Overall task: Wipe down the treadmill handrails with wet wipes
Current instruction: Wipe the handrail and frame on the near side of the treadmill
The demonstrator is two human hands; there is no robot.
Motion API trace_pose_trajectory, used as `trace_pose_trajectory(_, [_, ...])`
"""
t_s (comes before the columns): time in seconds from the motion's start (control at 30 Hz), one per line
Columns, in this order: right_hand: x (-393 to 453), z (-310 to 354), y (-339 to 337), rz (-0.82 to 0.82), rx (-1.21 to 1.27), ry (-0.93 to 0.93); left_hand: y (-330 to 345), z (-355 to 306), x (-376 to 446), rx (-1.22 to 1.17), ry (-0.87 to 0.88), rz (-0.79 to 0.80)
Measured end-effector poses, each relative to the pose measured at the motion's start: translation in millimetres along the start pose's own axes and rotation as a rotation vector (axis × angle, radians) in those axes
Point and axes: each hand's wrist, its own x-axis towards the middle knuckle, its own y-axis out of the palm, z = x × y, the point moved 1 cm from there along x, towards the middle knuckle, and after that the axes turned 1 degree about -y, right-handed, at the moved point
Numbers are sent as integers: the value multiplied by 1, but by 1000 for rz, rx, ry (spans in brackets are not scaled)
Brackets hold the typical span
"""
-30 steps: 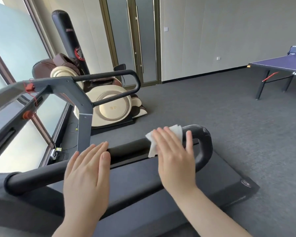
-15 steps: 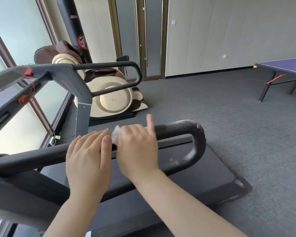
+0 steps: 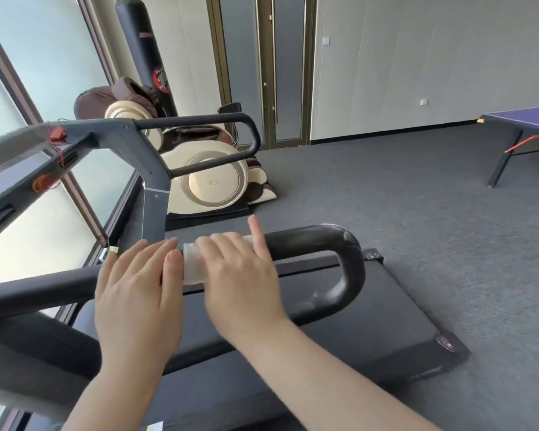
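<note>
The treadmill's near black handrail (image 3: pixel 308 241) runs across the middle and bends down in a loop at its right end. A white wet wipe (image 3: pixel 192 265) is draped over this rail. My right hand (image 3: pixel 243 275) lies on the wipe with its fingers bent over the rail and the index finger sticking up straight. My left hand (image 3: pixel 137 290) rests flat on the same rail just left of the wipe, fingers straight and holding nothing. The far handrail (image 3: pixel 199 121) is a black loop beyond the deck.
The treadmill deck (image 3: pixel 386 321) lies below the rail and the console (image 3: pixel 19 169) rises at left by the window. Behind stand a cream massage chair (image 3: pixel 212 181) and a black punching bag (image 3: pixel 143 48). A purple table tennis table (image 3: pixel 526 118) is far right on grey carpet.
My right hand slid the wipe leftward along the near rail, from beside the loop end to next to my left hand. My left hand stayed on the rail.
</note>
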Motion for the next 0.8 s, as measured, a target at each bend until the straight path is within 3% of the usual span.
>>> trace_pose_trajectory(0.1, [-10, -59, -12, -90, -106, 86, -2, -4, 0, 49, 33, 55])
trace_pose_trajectory(0.2, [-8, -46, -7, -107, -72, 148, 0, -7, 2, 55, 26, 71])
trace_pose_trajectory(0.3, [-8, 6, 20, -74, -54, -70, 1, -8, 1, 39, 46, 74])
trace_pose_trajectory(0.4, [-12, -22, 16, -132, -61, -170, -4, -1, 1, 35, 88, 93])
trace_pose_trajectory(0.5, [-29, -88, 2, -224, -159, -7, -7, 3, 2, 1, 88, 98])
trace_pose_trajectory(0.6, [-24, -84, 2, -303, -103, 102, -2, -2, 3, -11, 44, 66])
trace_pose_trajectory(0.7, [-16, -31, 22, -275, -78, -130, 1, -6, 1, -11, 3, 46])
trace_pose_trajectory(0.8, [-20, -56, 20, -288, -140, -208, -2, -2, 1, -21, 33, 73])
